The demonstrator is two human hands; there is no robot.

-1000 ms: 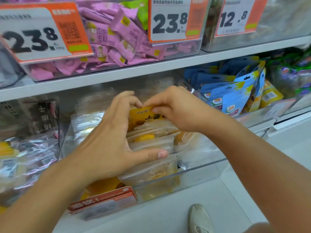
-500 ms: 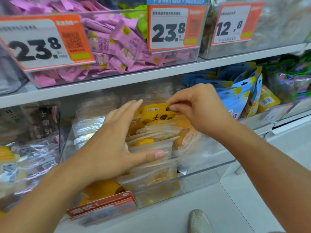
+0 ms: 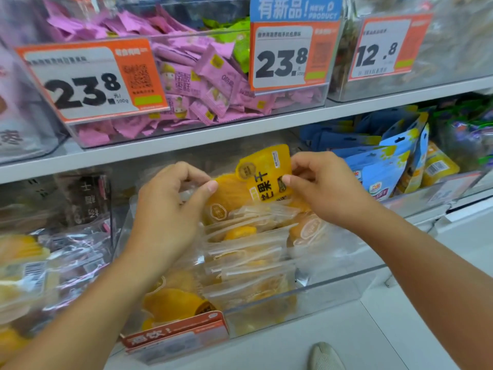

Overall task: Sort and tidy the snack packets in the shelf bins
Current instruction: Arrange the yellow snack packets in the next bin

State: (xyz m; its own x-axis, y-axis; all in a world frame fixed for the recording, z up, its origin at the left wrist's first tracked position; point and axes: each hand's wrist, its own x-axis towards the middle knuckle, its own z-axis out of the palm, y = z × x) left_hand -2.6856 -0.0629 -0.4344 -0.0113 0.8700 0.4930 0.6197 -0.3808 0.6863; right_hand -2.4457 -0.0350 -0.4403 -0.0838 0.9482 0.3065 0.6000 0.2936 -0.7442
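Note:
A clear plastic bin [image 3: 333, 285] on the lower shelf holds several see-through packets of dried mango standing in a row. My right hand [image 3: 324, 186] pinches the right edge of a yellow mango packet [image 3: 266, 173] with black lettering, lifted above the row at the back of the bin. My left hand [image 3: 170, 212] is curled at the packets' left side, thumb and fingers pinching the clear edge of a mango packet [image 3: 226, 194] beside the lifted one.
An upper shelf carries a bin of pink sweets [image 3: 186, 84] with orange price tags [image 3: 90, 78]. Blue pouches [image 3: 384, 166] fill the bin to the right, clear mango bags [image 3: 40, 268] the one to the left. A shoe [image 3: 324, 356] shows on the floor below.
My right hand has raised and turned the yellow packet upright from the row. My left hand went from flat against the packets to curled, pinching a packet edge. The view has tilted up slightly.

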